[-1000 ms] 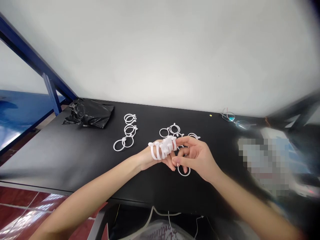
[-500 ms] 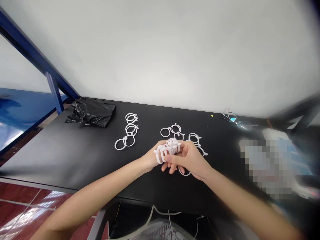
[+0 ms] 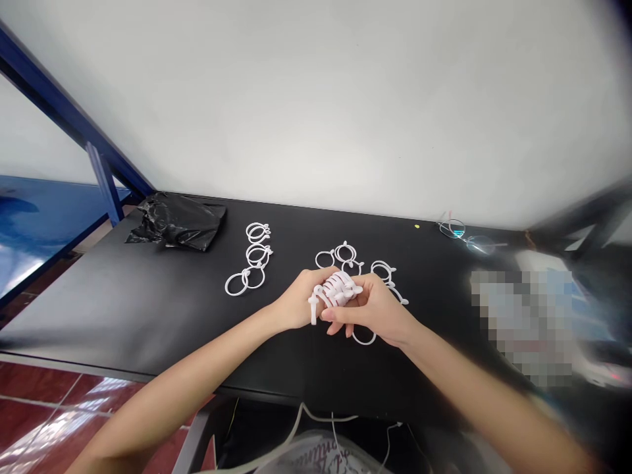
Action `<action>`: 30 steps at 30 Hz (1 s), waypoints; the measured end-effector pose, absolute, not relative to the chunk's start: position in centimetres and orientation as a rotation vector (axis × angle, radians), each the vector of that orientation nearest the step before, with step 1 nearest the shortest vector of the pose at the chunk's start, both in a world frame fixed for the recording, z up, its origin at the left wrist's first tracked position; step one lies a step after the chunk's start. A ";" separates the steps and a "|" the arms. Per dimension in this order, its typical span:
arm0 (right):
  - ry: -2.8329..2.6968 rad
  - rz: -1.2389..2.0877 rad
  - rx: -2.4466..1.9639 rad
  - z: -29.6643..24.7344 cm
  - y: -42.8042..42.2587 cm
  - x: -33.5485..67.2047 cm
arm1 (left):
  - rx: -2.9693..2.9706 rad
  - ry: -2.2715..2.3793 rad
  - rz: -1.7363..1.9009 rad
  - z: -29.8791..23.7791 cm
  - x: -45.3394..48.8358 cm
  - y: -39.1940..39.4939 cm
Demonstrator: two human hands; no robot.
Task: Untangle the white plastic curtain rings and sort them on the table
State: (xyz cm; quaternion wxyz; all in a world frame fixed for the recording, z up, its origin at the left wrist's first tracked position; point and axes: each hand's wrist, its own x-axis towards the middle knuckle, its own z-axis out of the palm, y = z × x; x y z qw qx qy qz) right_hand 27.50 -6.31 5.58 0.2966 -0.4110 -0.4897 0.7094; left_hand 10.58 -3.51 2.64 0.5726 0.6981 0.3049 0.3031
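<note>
My left hand (image 3: 299,301) has several white plastic rings (image 3: 336,289) threaded over its fingers, bunched into a stack. My right hand (image 3: 376,311) is curled over the same stack from the right, its fingers pinching the rings. Both hands hover just above the black table (image 3: 148,309), near its middle. One loose white ring (image 3: 364,338) lies on the table under my right hand.
More white rings lie in a cluster (image 3: 348,255) behind my hands and in a column of pairs (image 3: 254,253) to the left. A crumpled black plastic bag (image 3: 174,222) sits at the back left. A pair of glasses (image 3: 461,234) rests at the back right by the white wall.
My right hand has closed over the ring stack on my left fingers. The rings have been pushed together and my left fingers have curled in.
</note>
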 end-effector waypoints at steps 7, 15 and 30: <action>-1.282 1.892 -1.091 4.7 -6.7 26.6 | 1.841 0.683 0.660 2.7 9.9 -3.1; -1.161 1.606 -1.139 3.9 -7.9 25.2 | 1.512 0.729 0.648 2.7 10.5 -3.3; -1.352 2.156 -0.947 4.7 -5.9 27.3 | 1.611 0.395 0.560 2.5 9.8 -2.8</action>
